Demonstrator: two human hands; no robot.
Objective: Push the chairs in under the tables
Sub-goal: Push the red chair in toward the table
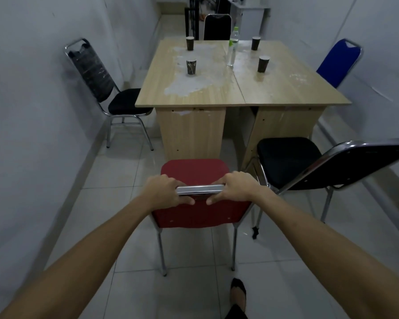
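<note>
Both hands grip the red chair (194, 171) by its chrome top rail: left hand (164, 188) at one end, right hand (236, 187) at the other, likely for a straight push. Arms nearly straight, fingers wrapped. Chair faces the left table (194, 93), near it, not yet under.

Pale grey walls (32, 93) close in a narrow room; white floor tiles (115, 171) shine dully, and dim clutter fills the far doorway (195, 17).
</note>
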